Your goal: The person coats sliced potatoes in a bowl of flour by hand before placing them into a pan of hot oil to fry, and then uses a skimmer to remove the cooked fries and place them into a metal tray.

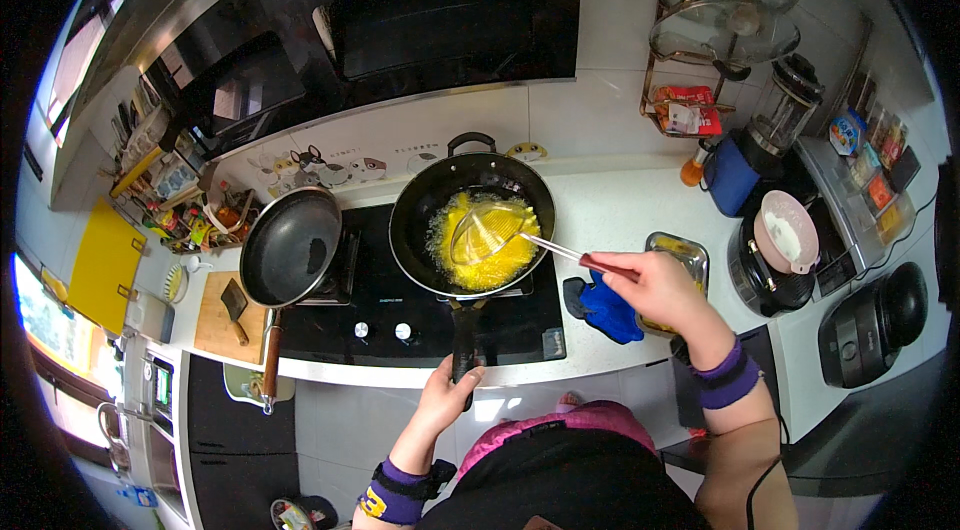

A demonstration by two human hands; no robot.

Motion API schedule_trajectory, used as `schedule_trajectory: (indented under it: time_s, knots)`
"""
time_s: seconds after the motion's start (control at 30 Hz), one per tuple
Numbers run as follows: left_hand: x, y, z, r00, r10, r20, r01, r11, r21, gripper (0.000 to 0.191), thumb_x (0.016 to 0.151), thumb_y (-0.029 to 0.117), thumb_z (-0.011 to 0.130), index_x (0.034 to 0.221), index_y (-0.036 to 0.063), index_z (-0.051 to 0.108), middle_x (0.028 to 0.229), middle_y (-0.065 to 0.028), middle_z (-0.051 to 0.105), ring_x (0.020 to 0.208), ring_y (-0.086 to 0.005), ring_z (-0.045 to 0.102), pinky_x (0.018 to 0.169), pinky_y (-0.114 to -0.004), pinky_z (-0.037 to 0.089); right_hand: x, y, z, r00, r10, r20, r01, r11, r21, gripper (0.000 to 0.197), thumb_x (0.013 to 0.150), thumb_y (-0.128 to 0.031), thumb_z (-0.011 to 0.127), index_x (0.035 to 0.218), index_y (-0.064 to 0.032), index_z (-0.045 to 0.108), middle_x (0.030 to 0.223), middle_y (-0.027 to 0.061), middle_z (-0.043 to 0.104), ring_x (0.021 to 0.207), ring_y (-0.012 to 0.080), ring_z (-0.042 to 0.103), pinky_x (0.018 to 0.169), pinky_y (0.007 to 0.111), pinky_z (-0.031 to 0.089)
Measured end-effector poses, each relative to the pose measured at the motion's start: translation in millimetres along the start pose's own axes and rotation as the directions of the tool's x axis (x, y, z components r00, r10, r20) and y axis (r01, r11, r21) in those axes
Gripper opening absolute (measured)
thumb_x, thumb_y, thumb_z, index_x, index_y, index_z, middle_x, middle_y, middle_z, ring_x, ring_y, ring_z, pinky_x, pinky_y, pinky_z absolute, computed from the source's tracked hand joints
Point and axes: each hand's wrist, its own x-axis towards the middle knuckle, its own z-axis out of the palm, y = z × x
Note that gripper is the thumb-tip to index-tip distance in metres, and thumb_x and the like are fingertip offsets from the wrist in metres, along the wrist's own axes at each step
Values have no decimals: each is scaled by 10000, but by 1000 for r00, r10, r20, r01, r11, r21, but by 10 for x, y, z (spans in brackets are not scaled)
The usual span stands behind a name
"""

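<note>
My left hand is wrapped around the black handle of a dark wok on the gas hob. In my right hand is the reddish grip of a wire-mesh skimmer. Its round mesh head lies over the yellow food in the wok, and I cannot tell how deep it sits. Bubbling oil surrounds the yellow pieces, which look like cut strips. Below my right hand a blue cloth or glove rests on the counter, beside a rectangular metal tray partly hidden by that hand.
A second frying pan stands on the left burner, its wooden handle jutting past the counter edge. Farther left, a cleaver lies on a wooden cutting board. At right are a blue-based blender and a pink bowl of white powder.
</note>
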Motion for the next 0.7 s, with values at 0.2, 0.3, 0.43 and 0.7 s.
schedule_trajectory:
  time_s: [0.2,0.3,0.43,0.7]
  knots:
    - [63,-114,-8,998,67,-3,-67,998,-9,301,822,250,607,1006,14,575,794,-55,613,757,-136,560,718,-267,443,-34,-127,-385,983,101,155,-130,972,194,273,854,-139,553,1108,-60,618,806,100,661,676,113,572,643,259,467]
    - [56,-110,-15,998,56,7,-56,998,1,299,823,244,608,1011,14,572,800,-56,613,760,-134,559,723,-266,442,-33,-130,-346,961,157,226,-220,931,290,266,863,-137,551,1106,-55,618,835,89,669,711,107,579,668,253,473]
    - [9,12,7,1000,26,8,-26,999,-35,293,828,225,612,1036,21,574,840,-29,601,777,-108,533,727,-248,427,-12,-29,-156,937,198,288,-286,908,305,261,863,-152,552,1100,-68,624,849,99,674,723,129,598,676,263,479]
    - [83,-143,-24,999,32,25,-31,999,-13,299,838,207,612,1065,17,570,897,-10,599,810,-84,512,738,-225,413,203,-79,265,979,149,138,-154,988,26,272,850,-274,546,1077,-161,645,829,133,654,745,291,629,684,344,494]
